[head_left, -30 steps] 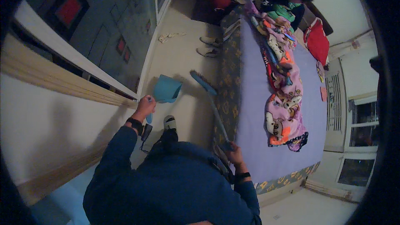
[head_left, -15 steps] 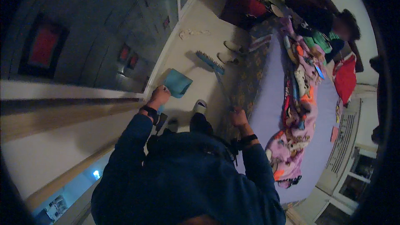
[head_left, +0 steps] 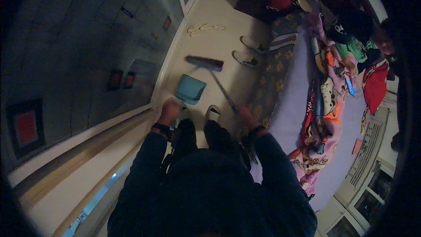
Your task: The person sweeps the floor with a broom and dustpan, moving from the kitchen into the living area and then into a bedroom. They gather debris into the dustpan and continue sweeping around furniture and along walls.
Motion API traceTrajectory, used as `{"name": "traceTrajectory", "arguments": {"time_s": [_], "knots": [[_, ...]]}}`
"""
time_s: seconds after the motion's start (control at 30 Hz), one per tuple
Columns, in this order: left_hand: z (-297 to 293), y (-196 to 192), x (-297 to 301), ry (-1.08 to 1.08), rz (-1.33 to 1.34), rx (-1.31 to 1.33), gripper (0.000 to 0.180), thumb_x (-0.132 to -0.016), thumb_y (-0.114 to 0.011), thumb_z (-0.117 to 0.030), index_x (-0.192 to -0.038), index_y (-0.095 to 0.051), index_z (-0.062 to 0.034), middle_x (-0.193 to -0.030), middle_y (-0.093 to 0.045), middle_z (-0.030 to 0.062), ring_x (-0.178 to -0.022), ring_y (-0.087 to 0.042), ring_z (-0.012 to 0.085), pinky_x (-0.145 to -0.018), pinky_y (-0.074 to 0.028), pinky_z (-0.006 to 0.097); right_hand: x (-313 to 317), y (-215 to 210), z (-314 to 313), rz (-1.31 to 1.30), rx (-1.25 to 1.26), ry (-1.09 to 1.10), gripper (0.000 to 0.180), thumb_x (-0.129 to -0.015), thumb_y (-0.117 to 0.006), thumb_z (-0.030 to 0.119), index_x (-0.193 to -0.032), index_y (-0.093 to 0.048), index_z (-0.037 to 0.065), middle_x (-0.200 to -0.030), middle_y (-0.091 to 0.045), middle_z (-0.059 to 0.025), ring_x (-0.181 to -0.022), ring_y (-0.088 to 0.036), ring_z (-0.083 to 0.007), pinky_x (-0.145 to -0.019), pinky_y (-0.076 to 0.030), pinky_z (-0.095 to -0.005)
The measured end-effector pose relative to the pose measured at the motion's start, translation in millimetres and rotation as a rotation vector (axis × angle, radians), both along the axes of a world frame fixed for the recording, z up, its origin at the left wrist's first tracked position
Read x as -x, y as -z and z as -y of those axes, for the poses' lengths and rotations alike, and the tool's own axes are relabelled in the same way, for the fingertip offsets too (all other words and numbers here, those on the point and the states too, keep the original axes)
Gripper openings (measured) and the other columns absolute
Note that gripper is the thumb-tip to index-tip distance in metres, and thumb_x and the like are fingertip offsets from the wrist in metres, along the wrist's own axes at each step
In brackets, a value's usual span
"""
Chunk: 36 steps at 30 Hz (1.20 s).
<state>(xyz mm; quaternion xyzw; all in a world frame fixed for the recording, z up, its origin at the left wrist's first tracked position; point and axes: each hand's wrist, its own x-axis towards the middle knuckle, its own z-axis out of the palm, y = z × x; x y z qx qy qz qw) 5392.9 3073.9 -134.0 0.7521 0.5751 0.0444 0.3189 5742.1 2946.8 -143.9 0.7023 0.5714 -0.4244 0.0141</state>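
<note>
My right hand [head_left: 246, 118] is closed around the long handle of a broom [head_left: 205, 62]. The broom's dark-bristled head lies across the pale floor, just beyond a teal dustpan [head_left: 191, 88]. Close by the dustpan's near left corner is my left hand [head_left: 171, 109], fingers curled and smeared by motion; it appears to grip the dustpan's handle, which the hand mostly hides. A bunched cream cloth or cord [head_left: 205, 29] lies on the floor farther ahead.
A pair of slippers [head_left: 244, 58] sits beside the bed [head_left: 285, 101] on my right. Rumpled pink blankets [head_left: 322, 136] cover part of it, and a person [head_left: 357, 39] sits at its far end. Dark panelled doors [head_left: 87, 52] line the left. My slippered foot [head_left: 213, 113] is behind the dustpan.
The broom head has swung left and turned nearly crosswise, bristles facing away. The dustpan sits slightly right in the view. My right hand has moved a little left; the whole view has shifted.
</note>
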Motion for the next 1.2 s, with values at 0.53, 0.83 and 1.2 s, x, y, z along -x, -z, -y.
{"name": "traceTrajectory", "arguments": {"time_s": [0.53, 0.83, 1.2], "knots": [[-2.0, -0.8, 25.4, -0.04, 0.135, 0.068, 0.024, -0.077, -0.056, -0.023, -0.083, -0.056, 0.0003, -0.084, -0.062, 0.0212, -0.082, -0.06, 0.0376, -0.072, -0.048, 0.044, 14.6, -37.9, 91.2, -0.44, -0.045, 0.195, 0.056, -0.076, -0.062, 0.027, -0.127, -0.05, 0.006, -0.115, -0.059, -0.0206, -0.103, -0.059, -0.0326, -0.09, -0.046, -0.038], [-3.5, -20.0, 22.9, -0.134, 0.007, 0.218, 0.023, -0.074, -0.06, -0.022, -0.083, -0.057, -0.0008, -0.083, -0.062, 0.0199, -0.081, -0.06, 0.0379, -0.07, -0.047, 0.042, 1.4, -117.3, 116.1, -0.4, -0.336, 0.038, 0.05, -0.077, -0.058, 0.018, -0.125, -0.051, 0.003, -0.118, -0.056, -0.0217, -0.107, -0.054, -0.0347, -0.09, -0.044, -0.0395], [-13.7, 34.7, 52.7, 0.186, 0.112, -0.14, 0.017, -0.078, -0.06, -0.017, -0.083, -0.058, -0.0015, -0.084, -0.062, 0.0196, -0.08, -0.06, 0.0355, -0.071, -0.048, 0.04, -40.2, -168.8, 164.1, -0.33, -0.054, 0.386, 0.053, -0.074, -0.064, 0.014, -0.125, -0.052, 0.003, -0.086, -0.064, -0.0092, -0.066, -0.058, -0.0123, -0.058, -0.046, -0.0273]]}}
